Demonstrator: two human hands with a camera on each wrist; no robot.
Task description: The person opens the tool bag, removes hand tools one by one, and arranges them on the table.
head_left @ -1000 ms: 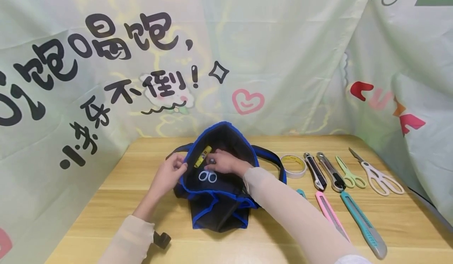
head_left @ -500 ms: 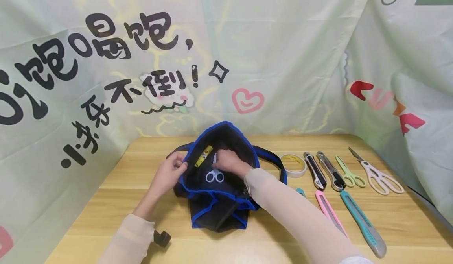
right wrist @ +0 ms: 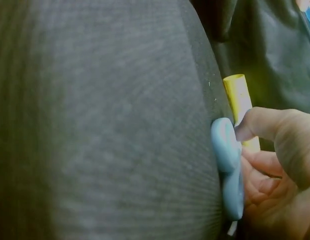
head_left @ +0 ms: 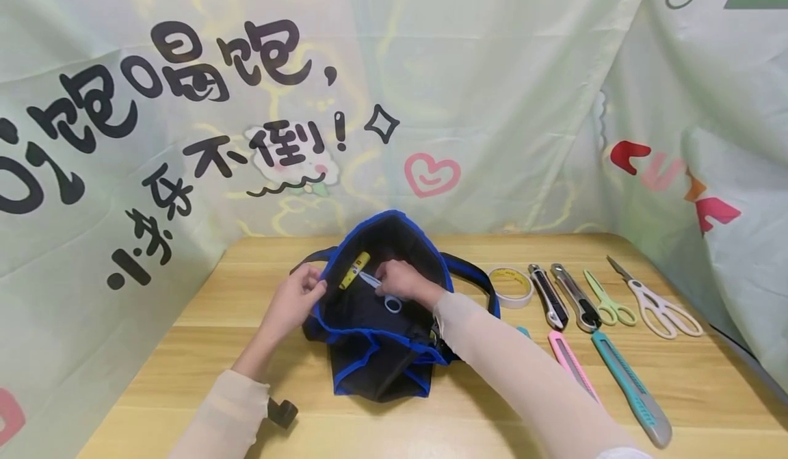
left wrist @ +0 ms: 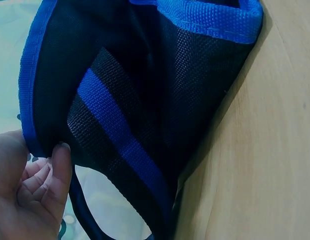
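Observation:
A black bag with blue trim [head_left: 384, 370] stands with its mouth facing me. My left hand [head_left: 301, 291] pinches the left rim; in the left wrist view this hand [left wrist: 35, 192] has thumb and fingers on either side of the blue edging. Inside the bag, my right hand [head_left: 401, 281] holds small light-blue scissors [head_left: 371, 280] whose blades point up and left. Their blue handle loops [right wrist: 225, 150] show beside my thumb in the right wrist view, with some fingers hidden. A yellow tube [head_left: 353, 272] with a printed label leans inside, just left of the blades.
Right of the bag lie a tape roll [head_left: 521, 299], two metal-bodied cutters [head_left: 548, 298], green scissors [head_left: 608, 306] and white scissors [head_left: 659, 308]. Nearer are a pink cutter [head_left: 572, 363] and a teal cutter [head_left: 634, 390]. A teal item [head_left: 523, 332] is mostly hidden by my right sleeve.
My right hand has moved slightly right from beside the yellow tube and taken hold of the scissors. The scissors have shifted right and turned. My left hand stays on the rim.

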